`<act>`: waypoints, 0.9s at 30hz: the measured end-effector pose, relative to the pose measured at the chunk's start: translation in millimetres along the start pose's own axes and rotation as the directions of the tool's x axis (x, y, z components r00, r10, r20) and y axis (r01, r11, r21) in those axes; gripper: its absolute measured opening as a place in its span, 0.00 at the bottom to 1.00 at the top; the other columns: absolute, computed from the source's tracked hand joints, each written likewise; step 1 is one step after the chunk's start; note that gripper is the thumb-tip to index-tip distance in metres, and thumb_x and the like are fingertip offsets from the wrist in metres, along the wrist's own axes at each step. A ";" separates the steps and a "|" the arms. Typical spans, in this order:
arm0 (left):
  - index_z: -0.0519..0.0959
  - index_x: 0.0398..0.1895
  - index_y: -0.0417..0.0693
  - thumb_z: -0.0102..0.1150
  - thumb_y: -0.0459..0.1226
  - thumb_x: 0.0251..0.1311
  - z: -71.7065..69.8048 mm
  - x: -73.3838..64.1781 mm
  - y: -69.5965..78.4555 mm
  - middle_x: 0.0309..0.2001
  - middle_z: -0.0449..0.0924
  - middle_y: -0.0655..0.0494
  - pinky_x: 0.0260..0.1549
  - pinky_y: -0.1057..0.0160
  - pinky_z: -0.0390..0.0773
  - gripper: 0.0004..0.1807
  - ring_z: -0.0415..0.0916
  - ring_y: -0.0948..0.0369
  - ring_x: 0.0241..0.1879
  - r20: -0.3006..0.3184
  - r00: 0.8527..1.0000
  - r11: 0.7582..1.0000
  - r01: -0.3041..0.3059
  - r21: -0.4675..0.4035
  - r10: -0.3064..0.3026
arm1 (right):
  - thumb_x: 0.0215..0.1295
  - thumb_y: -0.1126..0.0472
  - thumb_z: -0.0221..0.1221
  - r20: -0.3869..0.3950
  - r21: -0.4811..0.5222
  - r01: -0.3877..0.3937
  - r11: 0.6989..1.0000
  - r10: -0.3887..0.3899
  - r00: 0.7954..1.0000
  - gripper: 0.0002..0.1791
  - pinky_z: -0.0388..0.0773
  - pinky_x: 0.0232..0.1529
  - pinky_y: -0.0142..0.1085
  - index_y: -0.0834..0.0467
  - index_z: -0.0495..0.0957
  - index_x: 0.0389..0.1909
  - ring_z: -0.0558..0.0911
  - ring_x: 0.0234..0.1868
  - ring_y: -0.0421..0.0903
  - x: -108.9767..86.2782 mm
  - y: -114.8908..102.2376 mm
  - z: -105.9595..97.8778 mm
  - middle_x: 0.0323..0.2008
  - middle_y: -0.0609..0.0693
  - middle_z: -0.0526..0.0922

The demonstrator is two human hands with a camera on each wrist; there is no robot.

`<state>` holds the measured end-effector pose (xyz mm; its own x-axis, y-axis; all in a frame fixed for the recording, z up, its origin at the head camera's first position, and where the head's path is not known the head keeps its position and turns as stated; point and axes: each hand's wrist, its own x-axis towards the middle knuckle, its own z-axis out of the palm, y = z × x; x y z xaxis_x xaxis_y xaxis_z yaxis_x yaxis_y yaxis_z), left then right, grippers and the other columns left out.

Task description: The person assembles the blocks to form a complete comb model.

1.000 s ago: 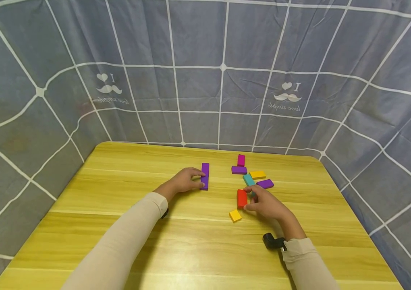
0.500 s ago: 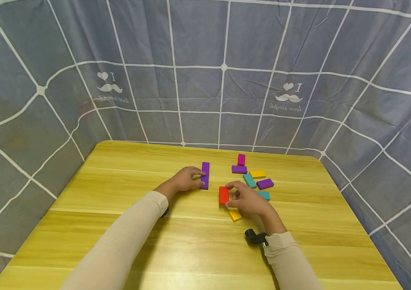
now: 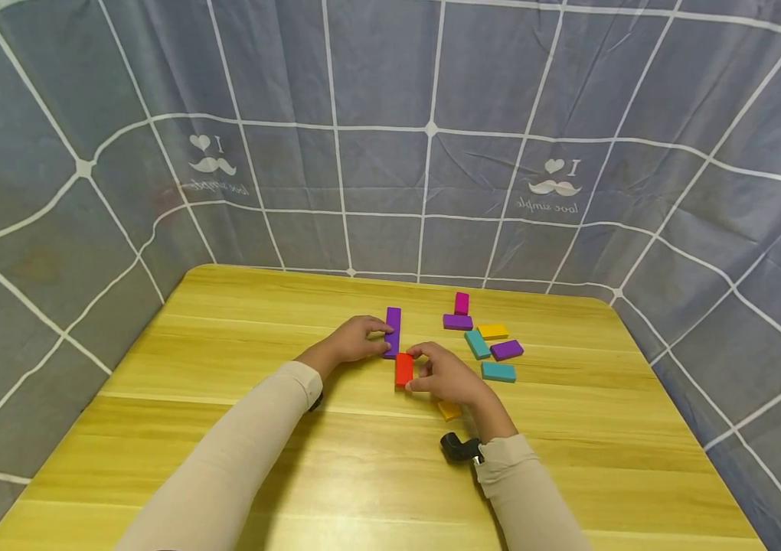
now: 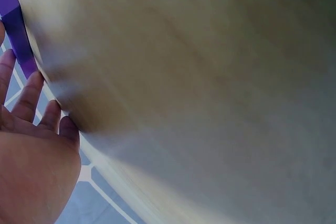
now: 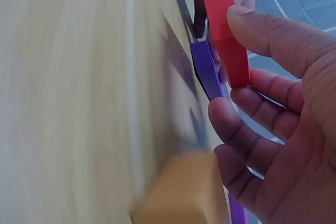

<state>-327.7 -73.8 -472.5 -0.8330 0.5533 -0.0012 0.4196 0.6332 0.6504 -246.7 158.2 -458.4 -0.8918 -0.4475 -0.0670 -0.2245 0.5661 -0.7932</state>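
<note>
A long purple strip of blocks lies on the table, pointing away from me. My left hand is at its left side, thumb and index fingertips touching it. In the left wrist view, the fingers are stretched out alongside the purple block; the thumb is out of frame. Between thumb and fingers, my right hand pinches a red rectangular block close to the strip's near end. The right wrist view shows the red block tilted, its shadow falling on the table, with the purple block just beyond.
Right of the strip lie a magenta block, purple blocks, a yellow block and teal blocks. A small yellow block sits partly under my right hand. A grey curtain stands behind the table.
My right hand has carried the red block leftward to the purple strip's near end, uncovering a teal block at the right. The left hand stays in place at the strip.
</note>
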 end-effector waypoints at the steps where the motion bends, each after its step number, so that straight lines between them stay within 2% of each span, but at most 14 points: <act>1: 0.79 0.62 0.43 0.62 0.41 0.67 0.0 0.0 0.2 0.63 0.75 0.44 0.67 0.49 0.63 0.22 0.68 0.47 0.66 -0.001 1.000 1.000 -0.003 0.000 0.003 | 0.60 0.64 0.69 0.001 0.004 -0.001 1.000 0.001 1.000 0.28 0.72 0.29 0.33 0.60 0.72 0.60 0.74 0.32 0.46 1.1 -0.6 2.1 0.39 0.55 0.76; 4: 0.79 0.61 0.42 0.61 0.40 0.67 0.2 0.9 -0.5 0.62 0.75 0.44 0.67 0.50 0.63 0.22 0.68 0.47 0.65 -0.001 1.000 1.000 -0.023 0.008 0.023 | 0.60 0.64 0.70 0.002 0.007 0.002 1.000 -0.002 1.000 0.27 0.70 0.27 0.33 0.60 0.73 0.59 0.73 0.29 0.45 4.6 -2.0 8.7 0.34 0.52 0.75; 10: 0.79 0.61 0.41 0.62 0.40 0.66 0.7 1.5 -2.7 0.61 0.76 0.44 0.67 0.51 0.64 0.22 0.69 0.48 0.65 -0.006 0.999 0.999 -0.041 0.022 0.041 | 0.57 0.66 0.70 -0.013 0.012 -0.007 1.000 0.007 1.000 0.27 0.67 0.27 0.34 0.62 0.74 0.58 0.70 0.29 0.46 8.9 -3.0 20.0 0.33 0.53 0.73; 12: 0.79 0.61 0.41 0.62 0.40 0.66 0.6 1.3 -2.9 0.61 0.76 0.44 0.67 0.51 0.64 0.22 0.69 0.47 0.65 -0.009 0.999 0.999 -0.042 0.021 0.043 | 0.57 0.66 0.70 -0.020 0.000 -0.009 1.000 0.009 1.000 0.28 0.67 0.29 0.35 0.63 0.74 0.58 0.69 0.30 0.46 10.2 -2.3 22.9 0.34 0.53 0.73; 18: 0.78 0.62 0.43 0.61 0.41 0.67 -0.6 1.8 -2.2 0.63 0.75 0.44 0.68 0.51 0.62 0.22 0.67 0.48 0.66 0.001 1.000 0.999 -0.026 0.034 0.026 | 0.57 0.64 0.70 -0.021 -0.074 0.003 0.997 -0.004 1.000 0.30 0.69 0.42 0.40 0.65 0.73 0.61 0.71 0.40 0.48 12.9 -1.6 26.5 0.47 0.52 0.75; 27: 0.79 0.62 0.43 0.61 0.41 0.66 0.0 1.0 -1.6 0.63 0.75 0.44 0.68 0.50 0.62 0.22 0.67 0.47 0.66 0.007 1.000 0.999 -0.019 0.030 0.019 | 0.59 0.65 0.68 -0.031 -0.028 -0.025 0.999 0.024 0.999 0.28 0.71 0.41 0.39 0.63 0.74 0.60 0.71 0.41 0.49 12.1 1.0 26.3 0.48 0.53 0.75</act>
<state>-329.2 -74.2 -473.6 -0.8226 0.5686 0.0059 0.4458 0.6384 0.6274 -247.3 135.2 -475.9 -0.9086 -0.4123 -0.0670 -0.2136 0.5964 -0.7737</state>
